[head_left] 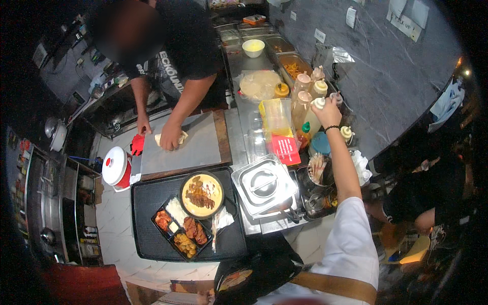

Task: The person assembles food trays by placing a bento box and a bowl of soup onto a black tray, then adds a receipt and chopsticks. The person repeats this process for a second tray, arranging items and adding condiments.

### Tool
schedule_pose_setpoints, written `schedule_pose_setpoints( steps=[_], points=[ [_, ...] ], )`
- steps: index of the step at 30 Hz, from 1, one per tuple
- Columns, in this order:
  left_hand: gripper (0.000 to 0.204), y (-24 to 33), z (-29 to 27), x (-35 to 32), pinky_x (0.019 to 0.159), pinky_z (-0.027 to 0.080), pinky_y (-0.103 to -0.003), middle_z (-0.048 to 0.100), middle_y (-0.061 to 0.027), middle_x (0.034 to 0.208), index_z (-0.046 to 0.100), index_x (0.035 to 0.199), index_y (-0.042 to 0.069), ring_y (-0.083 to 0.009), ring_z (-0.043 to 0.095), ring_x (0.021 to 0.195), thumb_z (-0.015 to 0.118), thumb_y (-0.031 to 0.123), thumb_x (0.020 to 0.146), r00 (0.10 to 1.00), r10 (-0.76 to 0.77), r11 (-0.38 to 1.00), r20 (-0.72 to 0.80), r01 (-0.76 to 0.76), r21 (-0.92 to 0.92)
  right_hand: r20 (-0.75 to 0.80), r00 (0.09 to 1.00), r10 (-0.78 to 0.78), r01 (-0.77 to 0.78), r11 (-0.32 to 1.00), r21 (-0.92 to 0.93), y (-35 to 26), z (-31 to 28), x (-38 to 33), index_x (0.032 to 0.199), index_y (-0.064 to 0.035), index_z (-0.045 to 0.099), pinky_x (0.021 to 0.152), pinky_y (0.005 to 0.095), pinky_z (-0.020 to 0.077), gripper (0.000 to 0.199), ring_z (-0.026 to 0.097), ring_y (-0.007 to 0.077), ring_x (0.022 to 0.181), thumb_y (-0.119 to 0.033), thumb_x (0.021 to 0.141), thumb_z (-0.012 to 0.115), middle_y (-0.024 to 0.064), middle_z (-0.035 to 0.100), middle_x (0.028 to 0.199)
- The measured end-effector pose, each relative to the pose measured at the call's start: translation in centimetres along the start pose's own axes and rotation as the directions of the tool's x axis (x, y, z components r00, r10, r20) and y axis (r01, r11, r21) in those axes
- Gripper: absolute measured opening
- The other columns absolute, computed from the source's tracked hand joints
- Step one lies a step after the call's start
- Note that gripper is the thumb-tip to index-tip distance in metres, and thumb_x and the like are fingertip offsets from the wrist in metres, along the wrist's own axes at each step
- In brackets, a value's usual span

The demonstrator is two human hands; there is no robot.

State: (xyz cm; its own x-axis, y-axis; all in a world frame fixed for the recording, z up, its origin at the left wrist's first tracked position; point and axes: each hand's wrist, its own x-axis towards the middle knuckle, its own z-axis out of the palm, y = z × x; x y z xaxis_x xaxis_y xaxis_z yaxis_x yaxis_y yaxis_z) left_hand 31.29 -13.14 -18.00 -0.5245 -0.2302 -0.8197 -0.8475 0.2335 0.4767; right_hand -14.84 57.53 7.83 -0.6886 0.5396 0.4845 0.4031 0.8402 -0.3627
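Observation:
My right hand (330, 113), with a dark bead bracelet at the wrist, reaches to the back right and has its fingers around the upper part of a squeeze bottle (314, 122) with a white cap. Several more sauce bottles crowd around it, among them a green-capped red sauce bottle (304, 135) and a small bottle with a pale yellow cap (346, 133). A blue-lidded tub (320, 144) sits below my forearm. My left hand does not show. Closer to me, a black tray (147, 236) bears a bowl of creamy food topped with sliced meat (202, 195) and a divided meal box (175, 211).
Across the counter a co-worker's hands (170, 138) press something pale on a sheet-covered board (203, 145). A lidded steel pan (264, 185) stands right of the tray. Beyond are a red plastic card (285, 149), a white bowl (253, 48) and food pans. A white-lidded pot (116, 165) stands left.

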Motion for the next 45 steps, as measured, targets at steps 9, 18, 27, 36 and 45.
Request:
schedule_pose_setpoints(
  steps=[9, 18, 27, 36, 45],
  points=[
    [0.034, -1.6, -2.4, 1.3, 0.06, 0.047, -0.045, 0.058, -0.0182, 0.08, 0.046, 0.107, 0.005, -0.036, 0.056, 0.075, 0.055, 0.02, 0.078, 1.0, 0.01, 0.997, -0.007, -0.01, -0.074, -0.128, 0.992, -0.021, 0.042, 0.986, 0.163, -0.3, -6.7, 3.0, 0.08, 0.0016, 0.06, 0.075, 0.0413, 0.045, 0.05, 0.054, 0.0349, 0.082, -0.039, 0.056, 0.075, 0.0201, 0.056, 0.087],
    [0.032, -3.8, -8.6, 7.1, 0.062, 0.047, -0.047, 0.057, -0.0198, 0.079, 0.046, 0.105, 0.003, -0.0395, 0.055, 0.078, 0.056, 0.016, 0.076, 0.172, 0.86, -0.272, 0.481, -0.642, 0.717, -0.673, 0.737, -0.071, 0.586, 0.564, 0.582, -13.1, -15.6, -5.2, 0.117, -0.0036, 0.044, 0.084, 0.0346, 0.0438, 0.069, 0.053, 0.019, 0.098, -0.03, 0.065, 0.079, 0.0088, 0.053, 0.107],
    [0.03, -3.0, -18.6, 13.3, 0.043, 0.045, -0.028, 0.064, -0.0097, 0.07, 0.05, 0.102, 0.005, -0.0148, 0.059, 0.054, 0.062, 0.024, 0.082, 0.994, 0.107, 0.994, 0.016, -0.106, -0.04, 0.227, 0.88, -0.418, 0.022, 0.512, 0.858, -25.7, -12.2, -19.5, 0.116, -0.0037, 0.045, 0.085, 0.0338, 0.0443, 0.07, 0.056, 0.0211, 0.097, -0.021, 0.057, 0.078, 0.0102, 0.057, 0.107],
    [0.028, -9.2, -27.1, 19.2, 0.036, 0.041, -0.029, 0.059, -0.0121, 0.066, 0.045, 0.101, 0.007, -0.0177, 0.052, 0.045, 0.061, 0.021, 0.082, 0.814, -0.296, 0.825, 0.501, 0.482, -0.296, 0.826, 0.486, -0.285, 0.39, 0.917, 0.087, -32.4, -6.8, -29.6, 0.111, -0.0052, 0.049, 0.079, 0.0387, 0.0471, 0.077, 0.059, 0.0353, 0.09, -0.041, 0.047, 0.075, 0.0206, 0.061, 0.097],
    [0.03, -8.5, -29.4, 21.6, 0.037, 0.041, -0.029, 0.059, -0.0113, 0.067, 0.045, 0.103, 0.008, -0.0161, 0.053, 0.047, 0.06, 0.023, 0.082, 0.93, -0.089, 0.922, 0.356, 0.212, -0.324, 0.89, 0.395, -0.229, 0.471, 0.882, 0.019, -33.5, -1.7, -31.9, 0.109, -0.0045, 0.05, 0.076, 0.0398, 0.0474, 0.079, 0.06, 0.0348, 0.088, -0.043, 0.045, 0.076, 0.02, 0.062, 0.094]
  ],
)
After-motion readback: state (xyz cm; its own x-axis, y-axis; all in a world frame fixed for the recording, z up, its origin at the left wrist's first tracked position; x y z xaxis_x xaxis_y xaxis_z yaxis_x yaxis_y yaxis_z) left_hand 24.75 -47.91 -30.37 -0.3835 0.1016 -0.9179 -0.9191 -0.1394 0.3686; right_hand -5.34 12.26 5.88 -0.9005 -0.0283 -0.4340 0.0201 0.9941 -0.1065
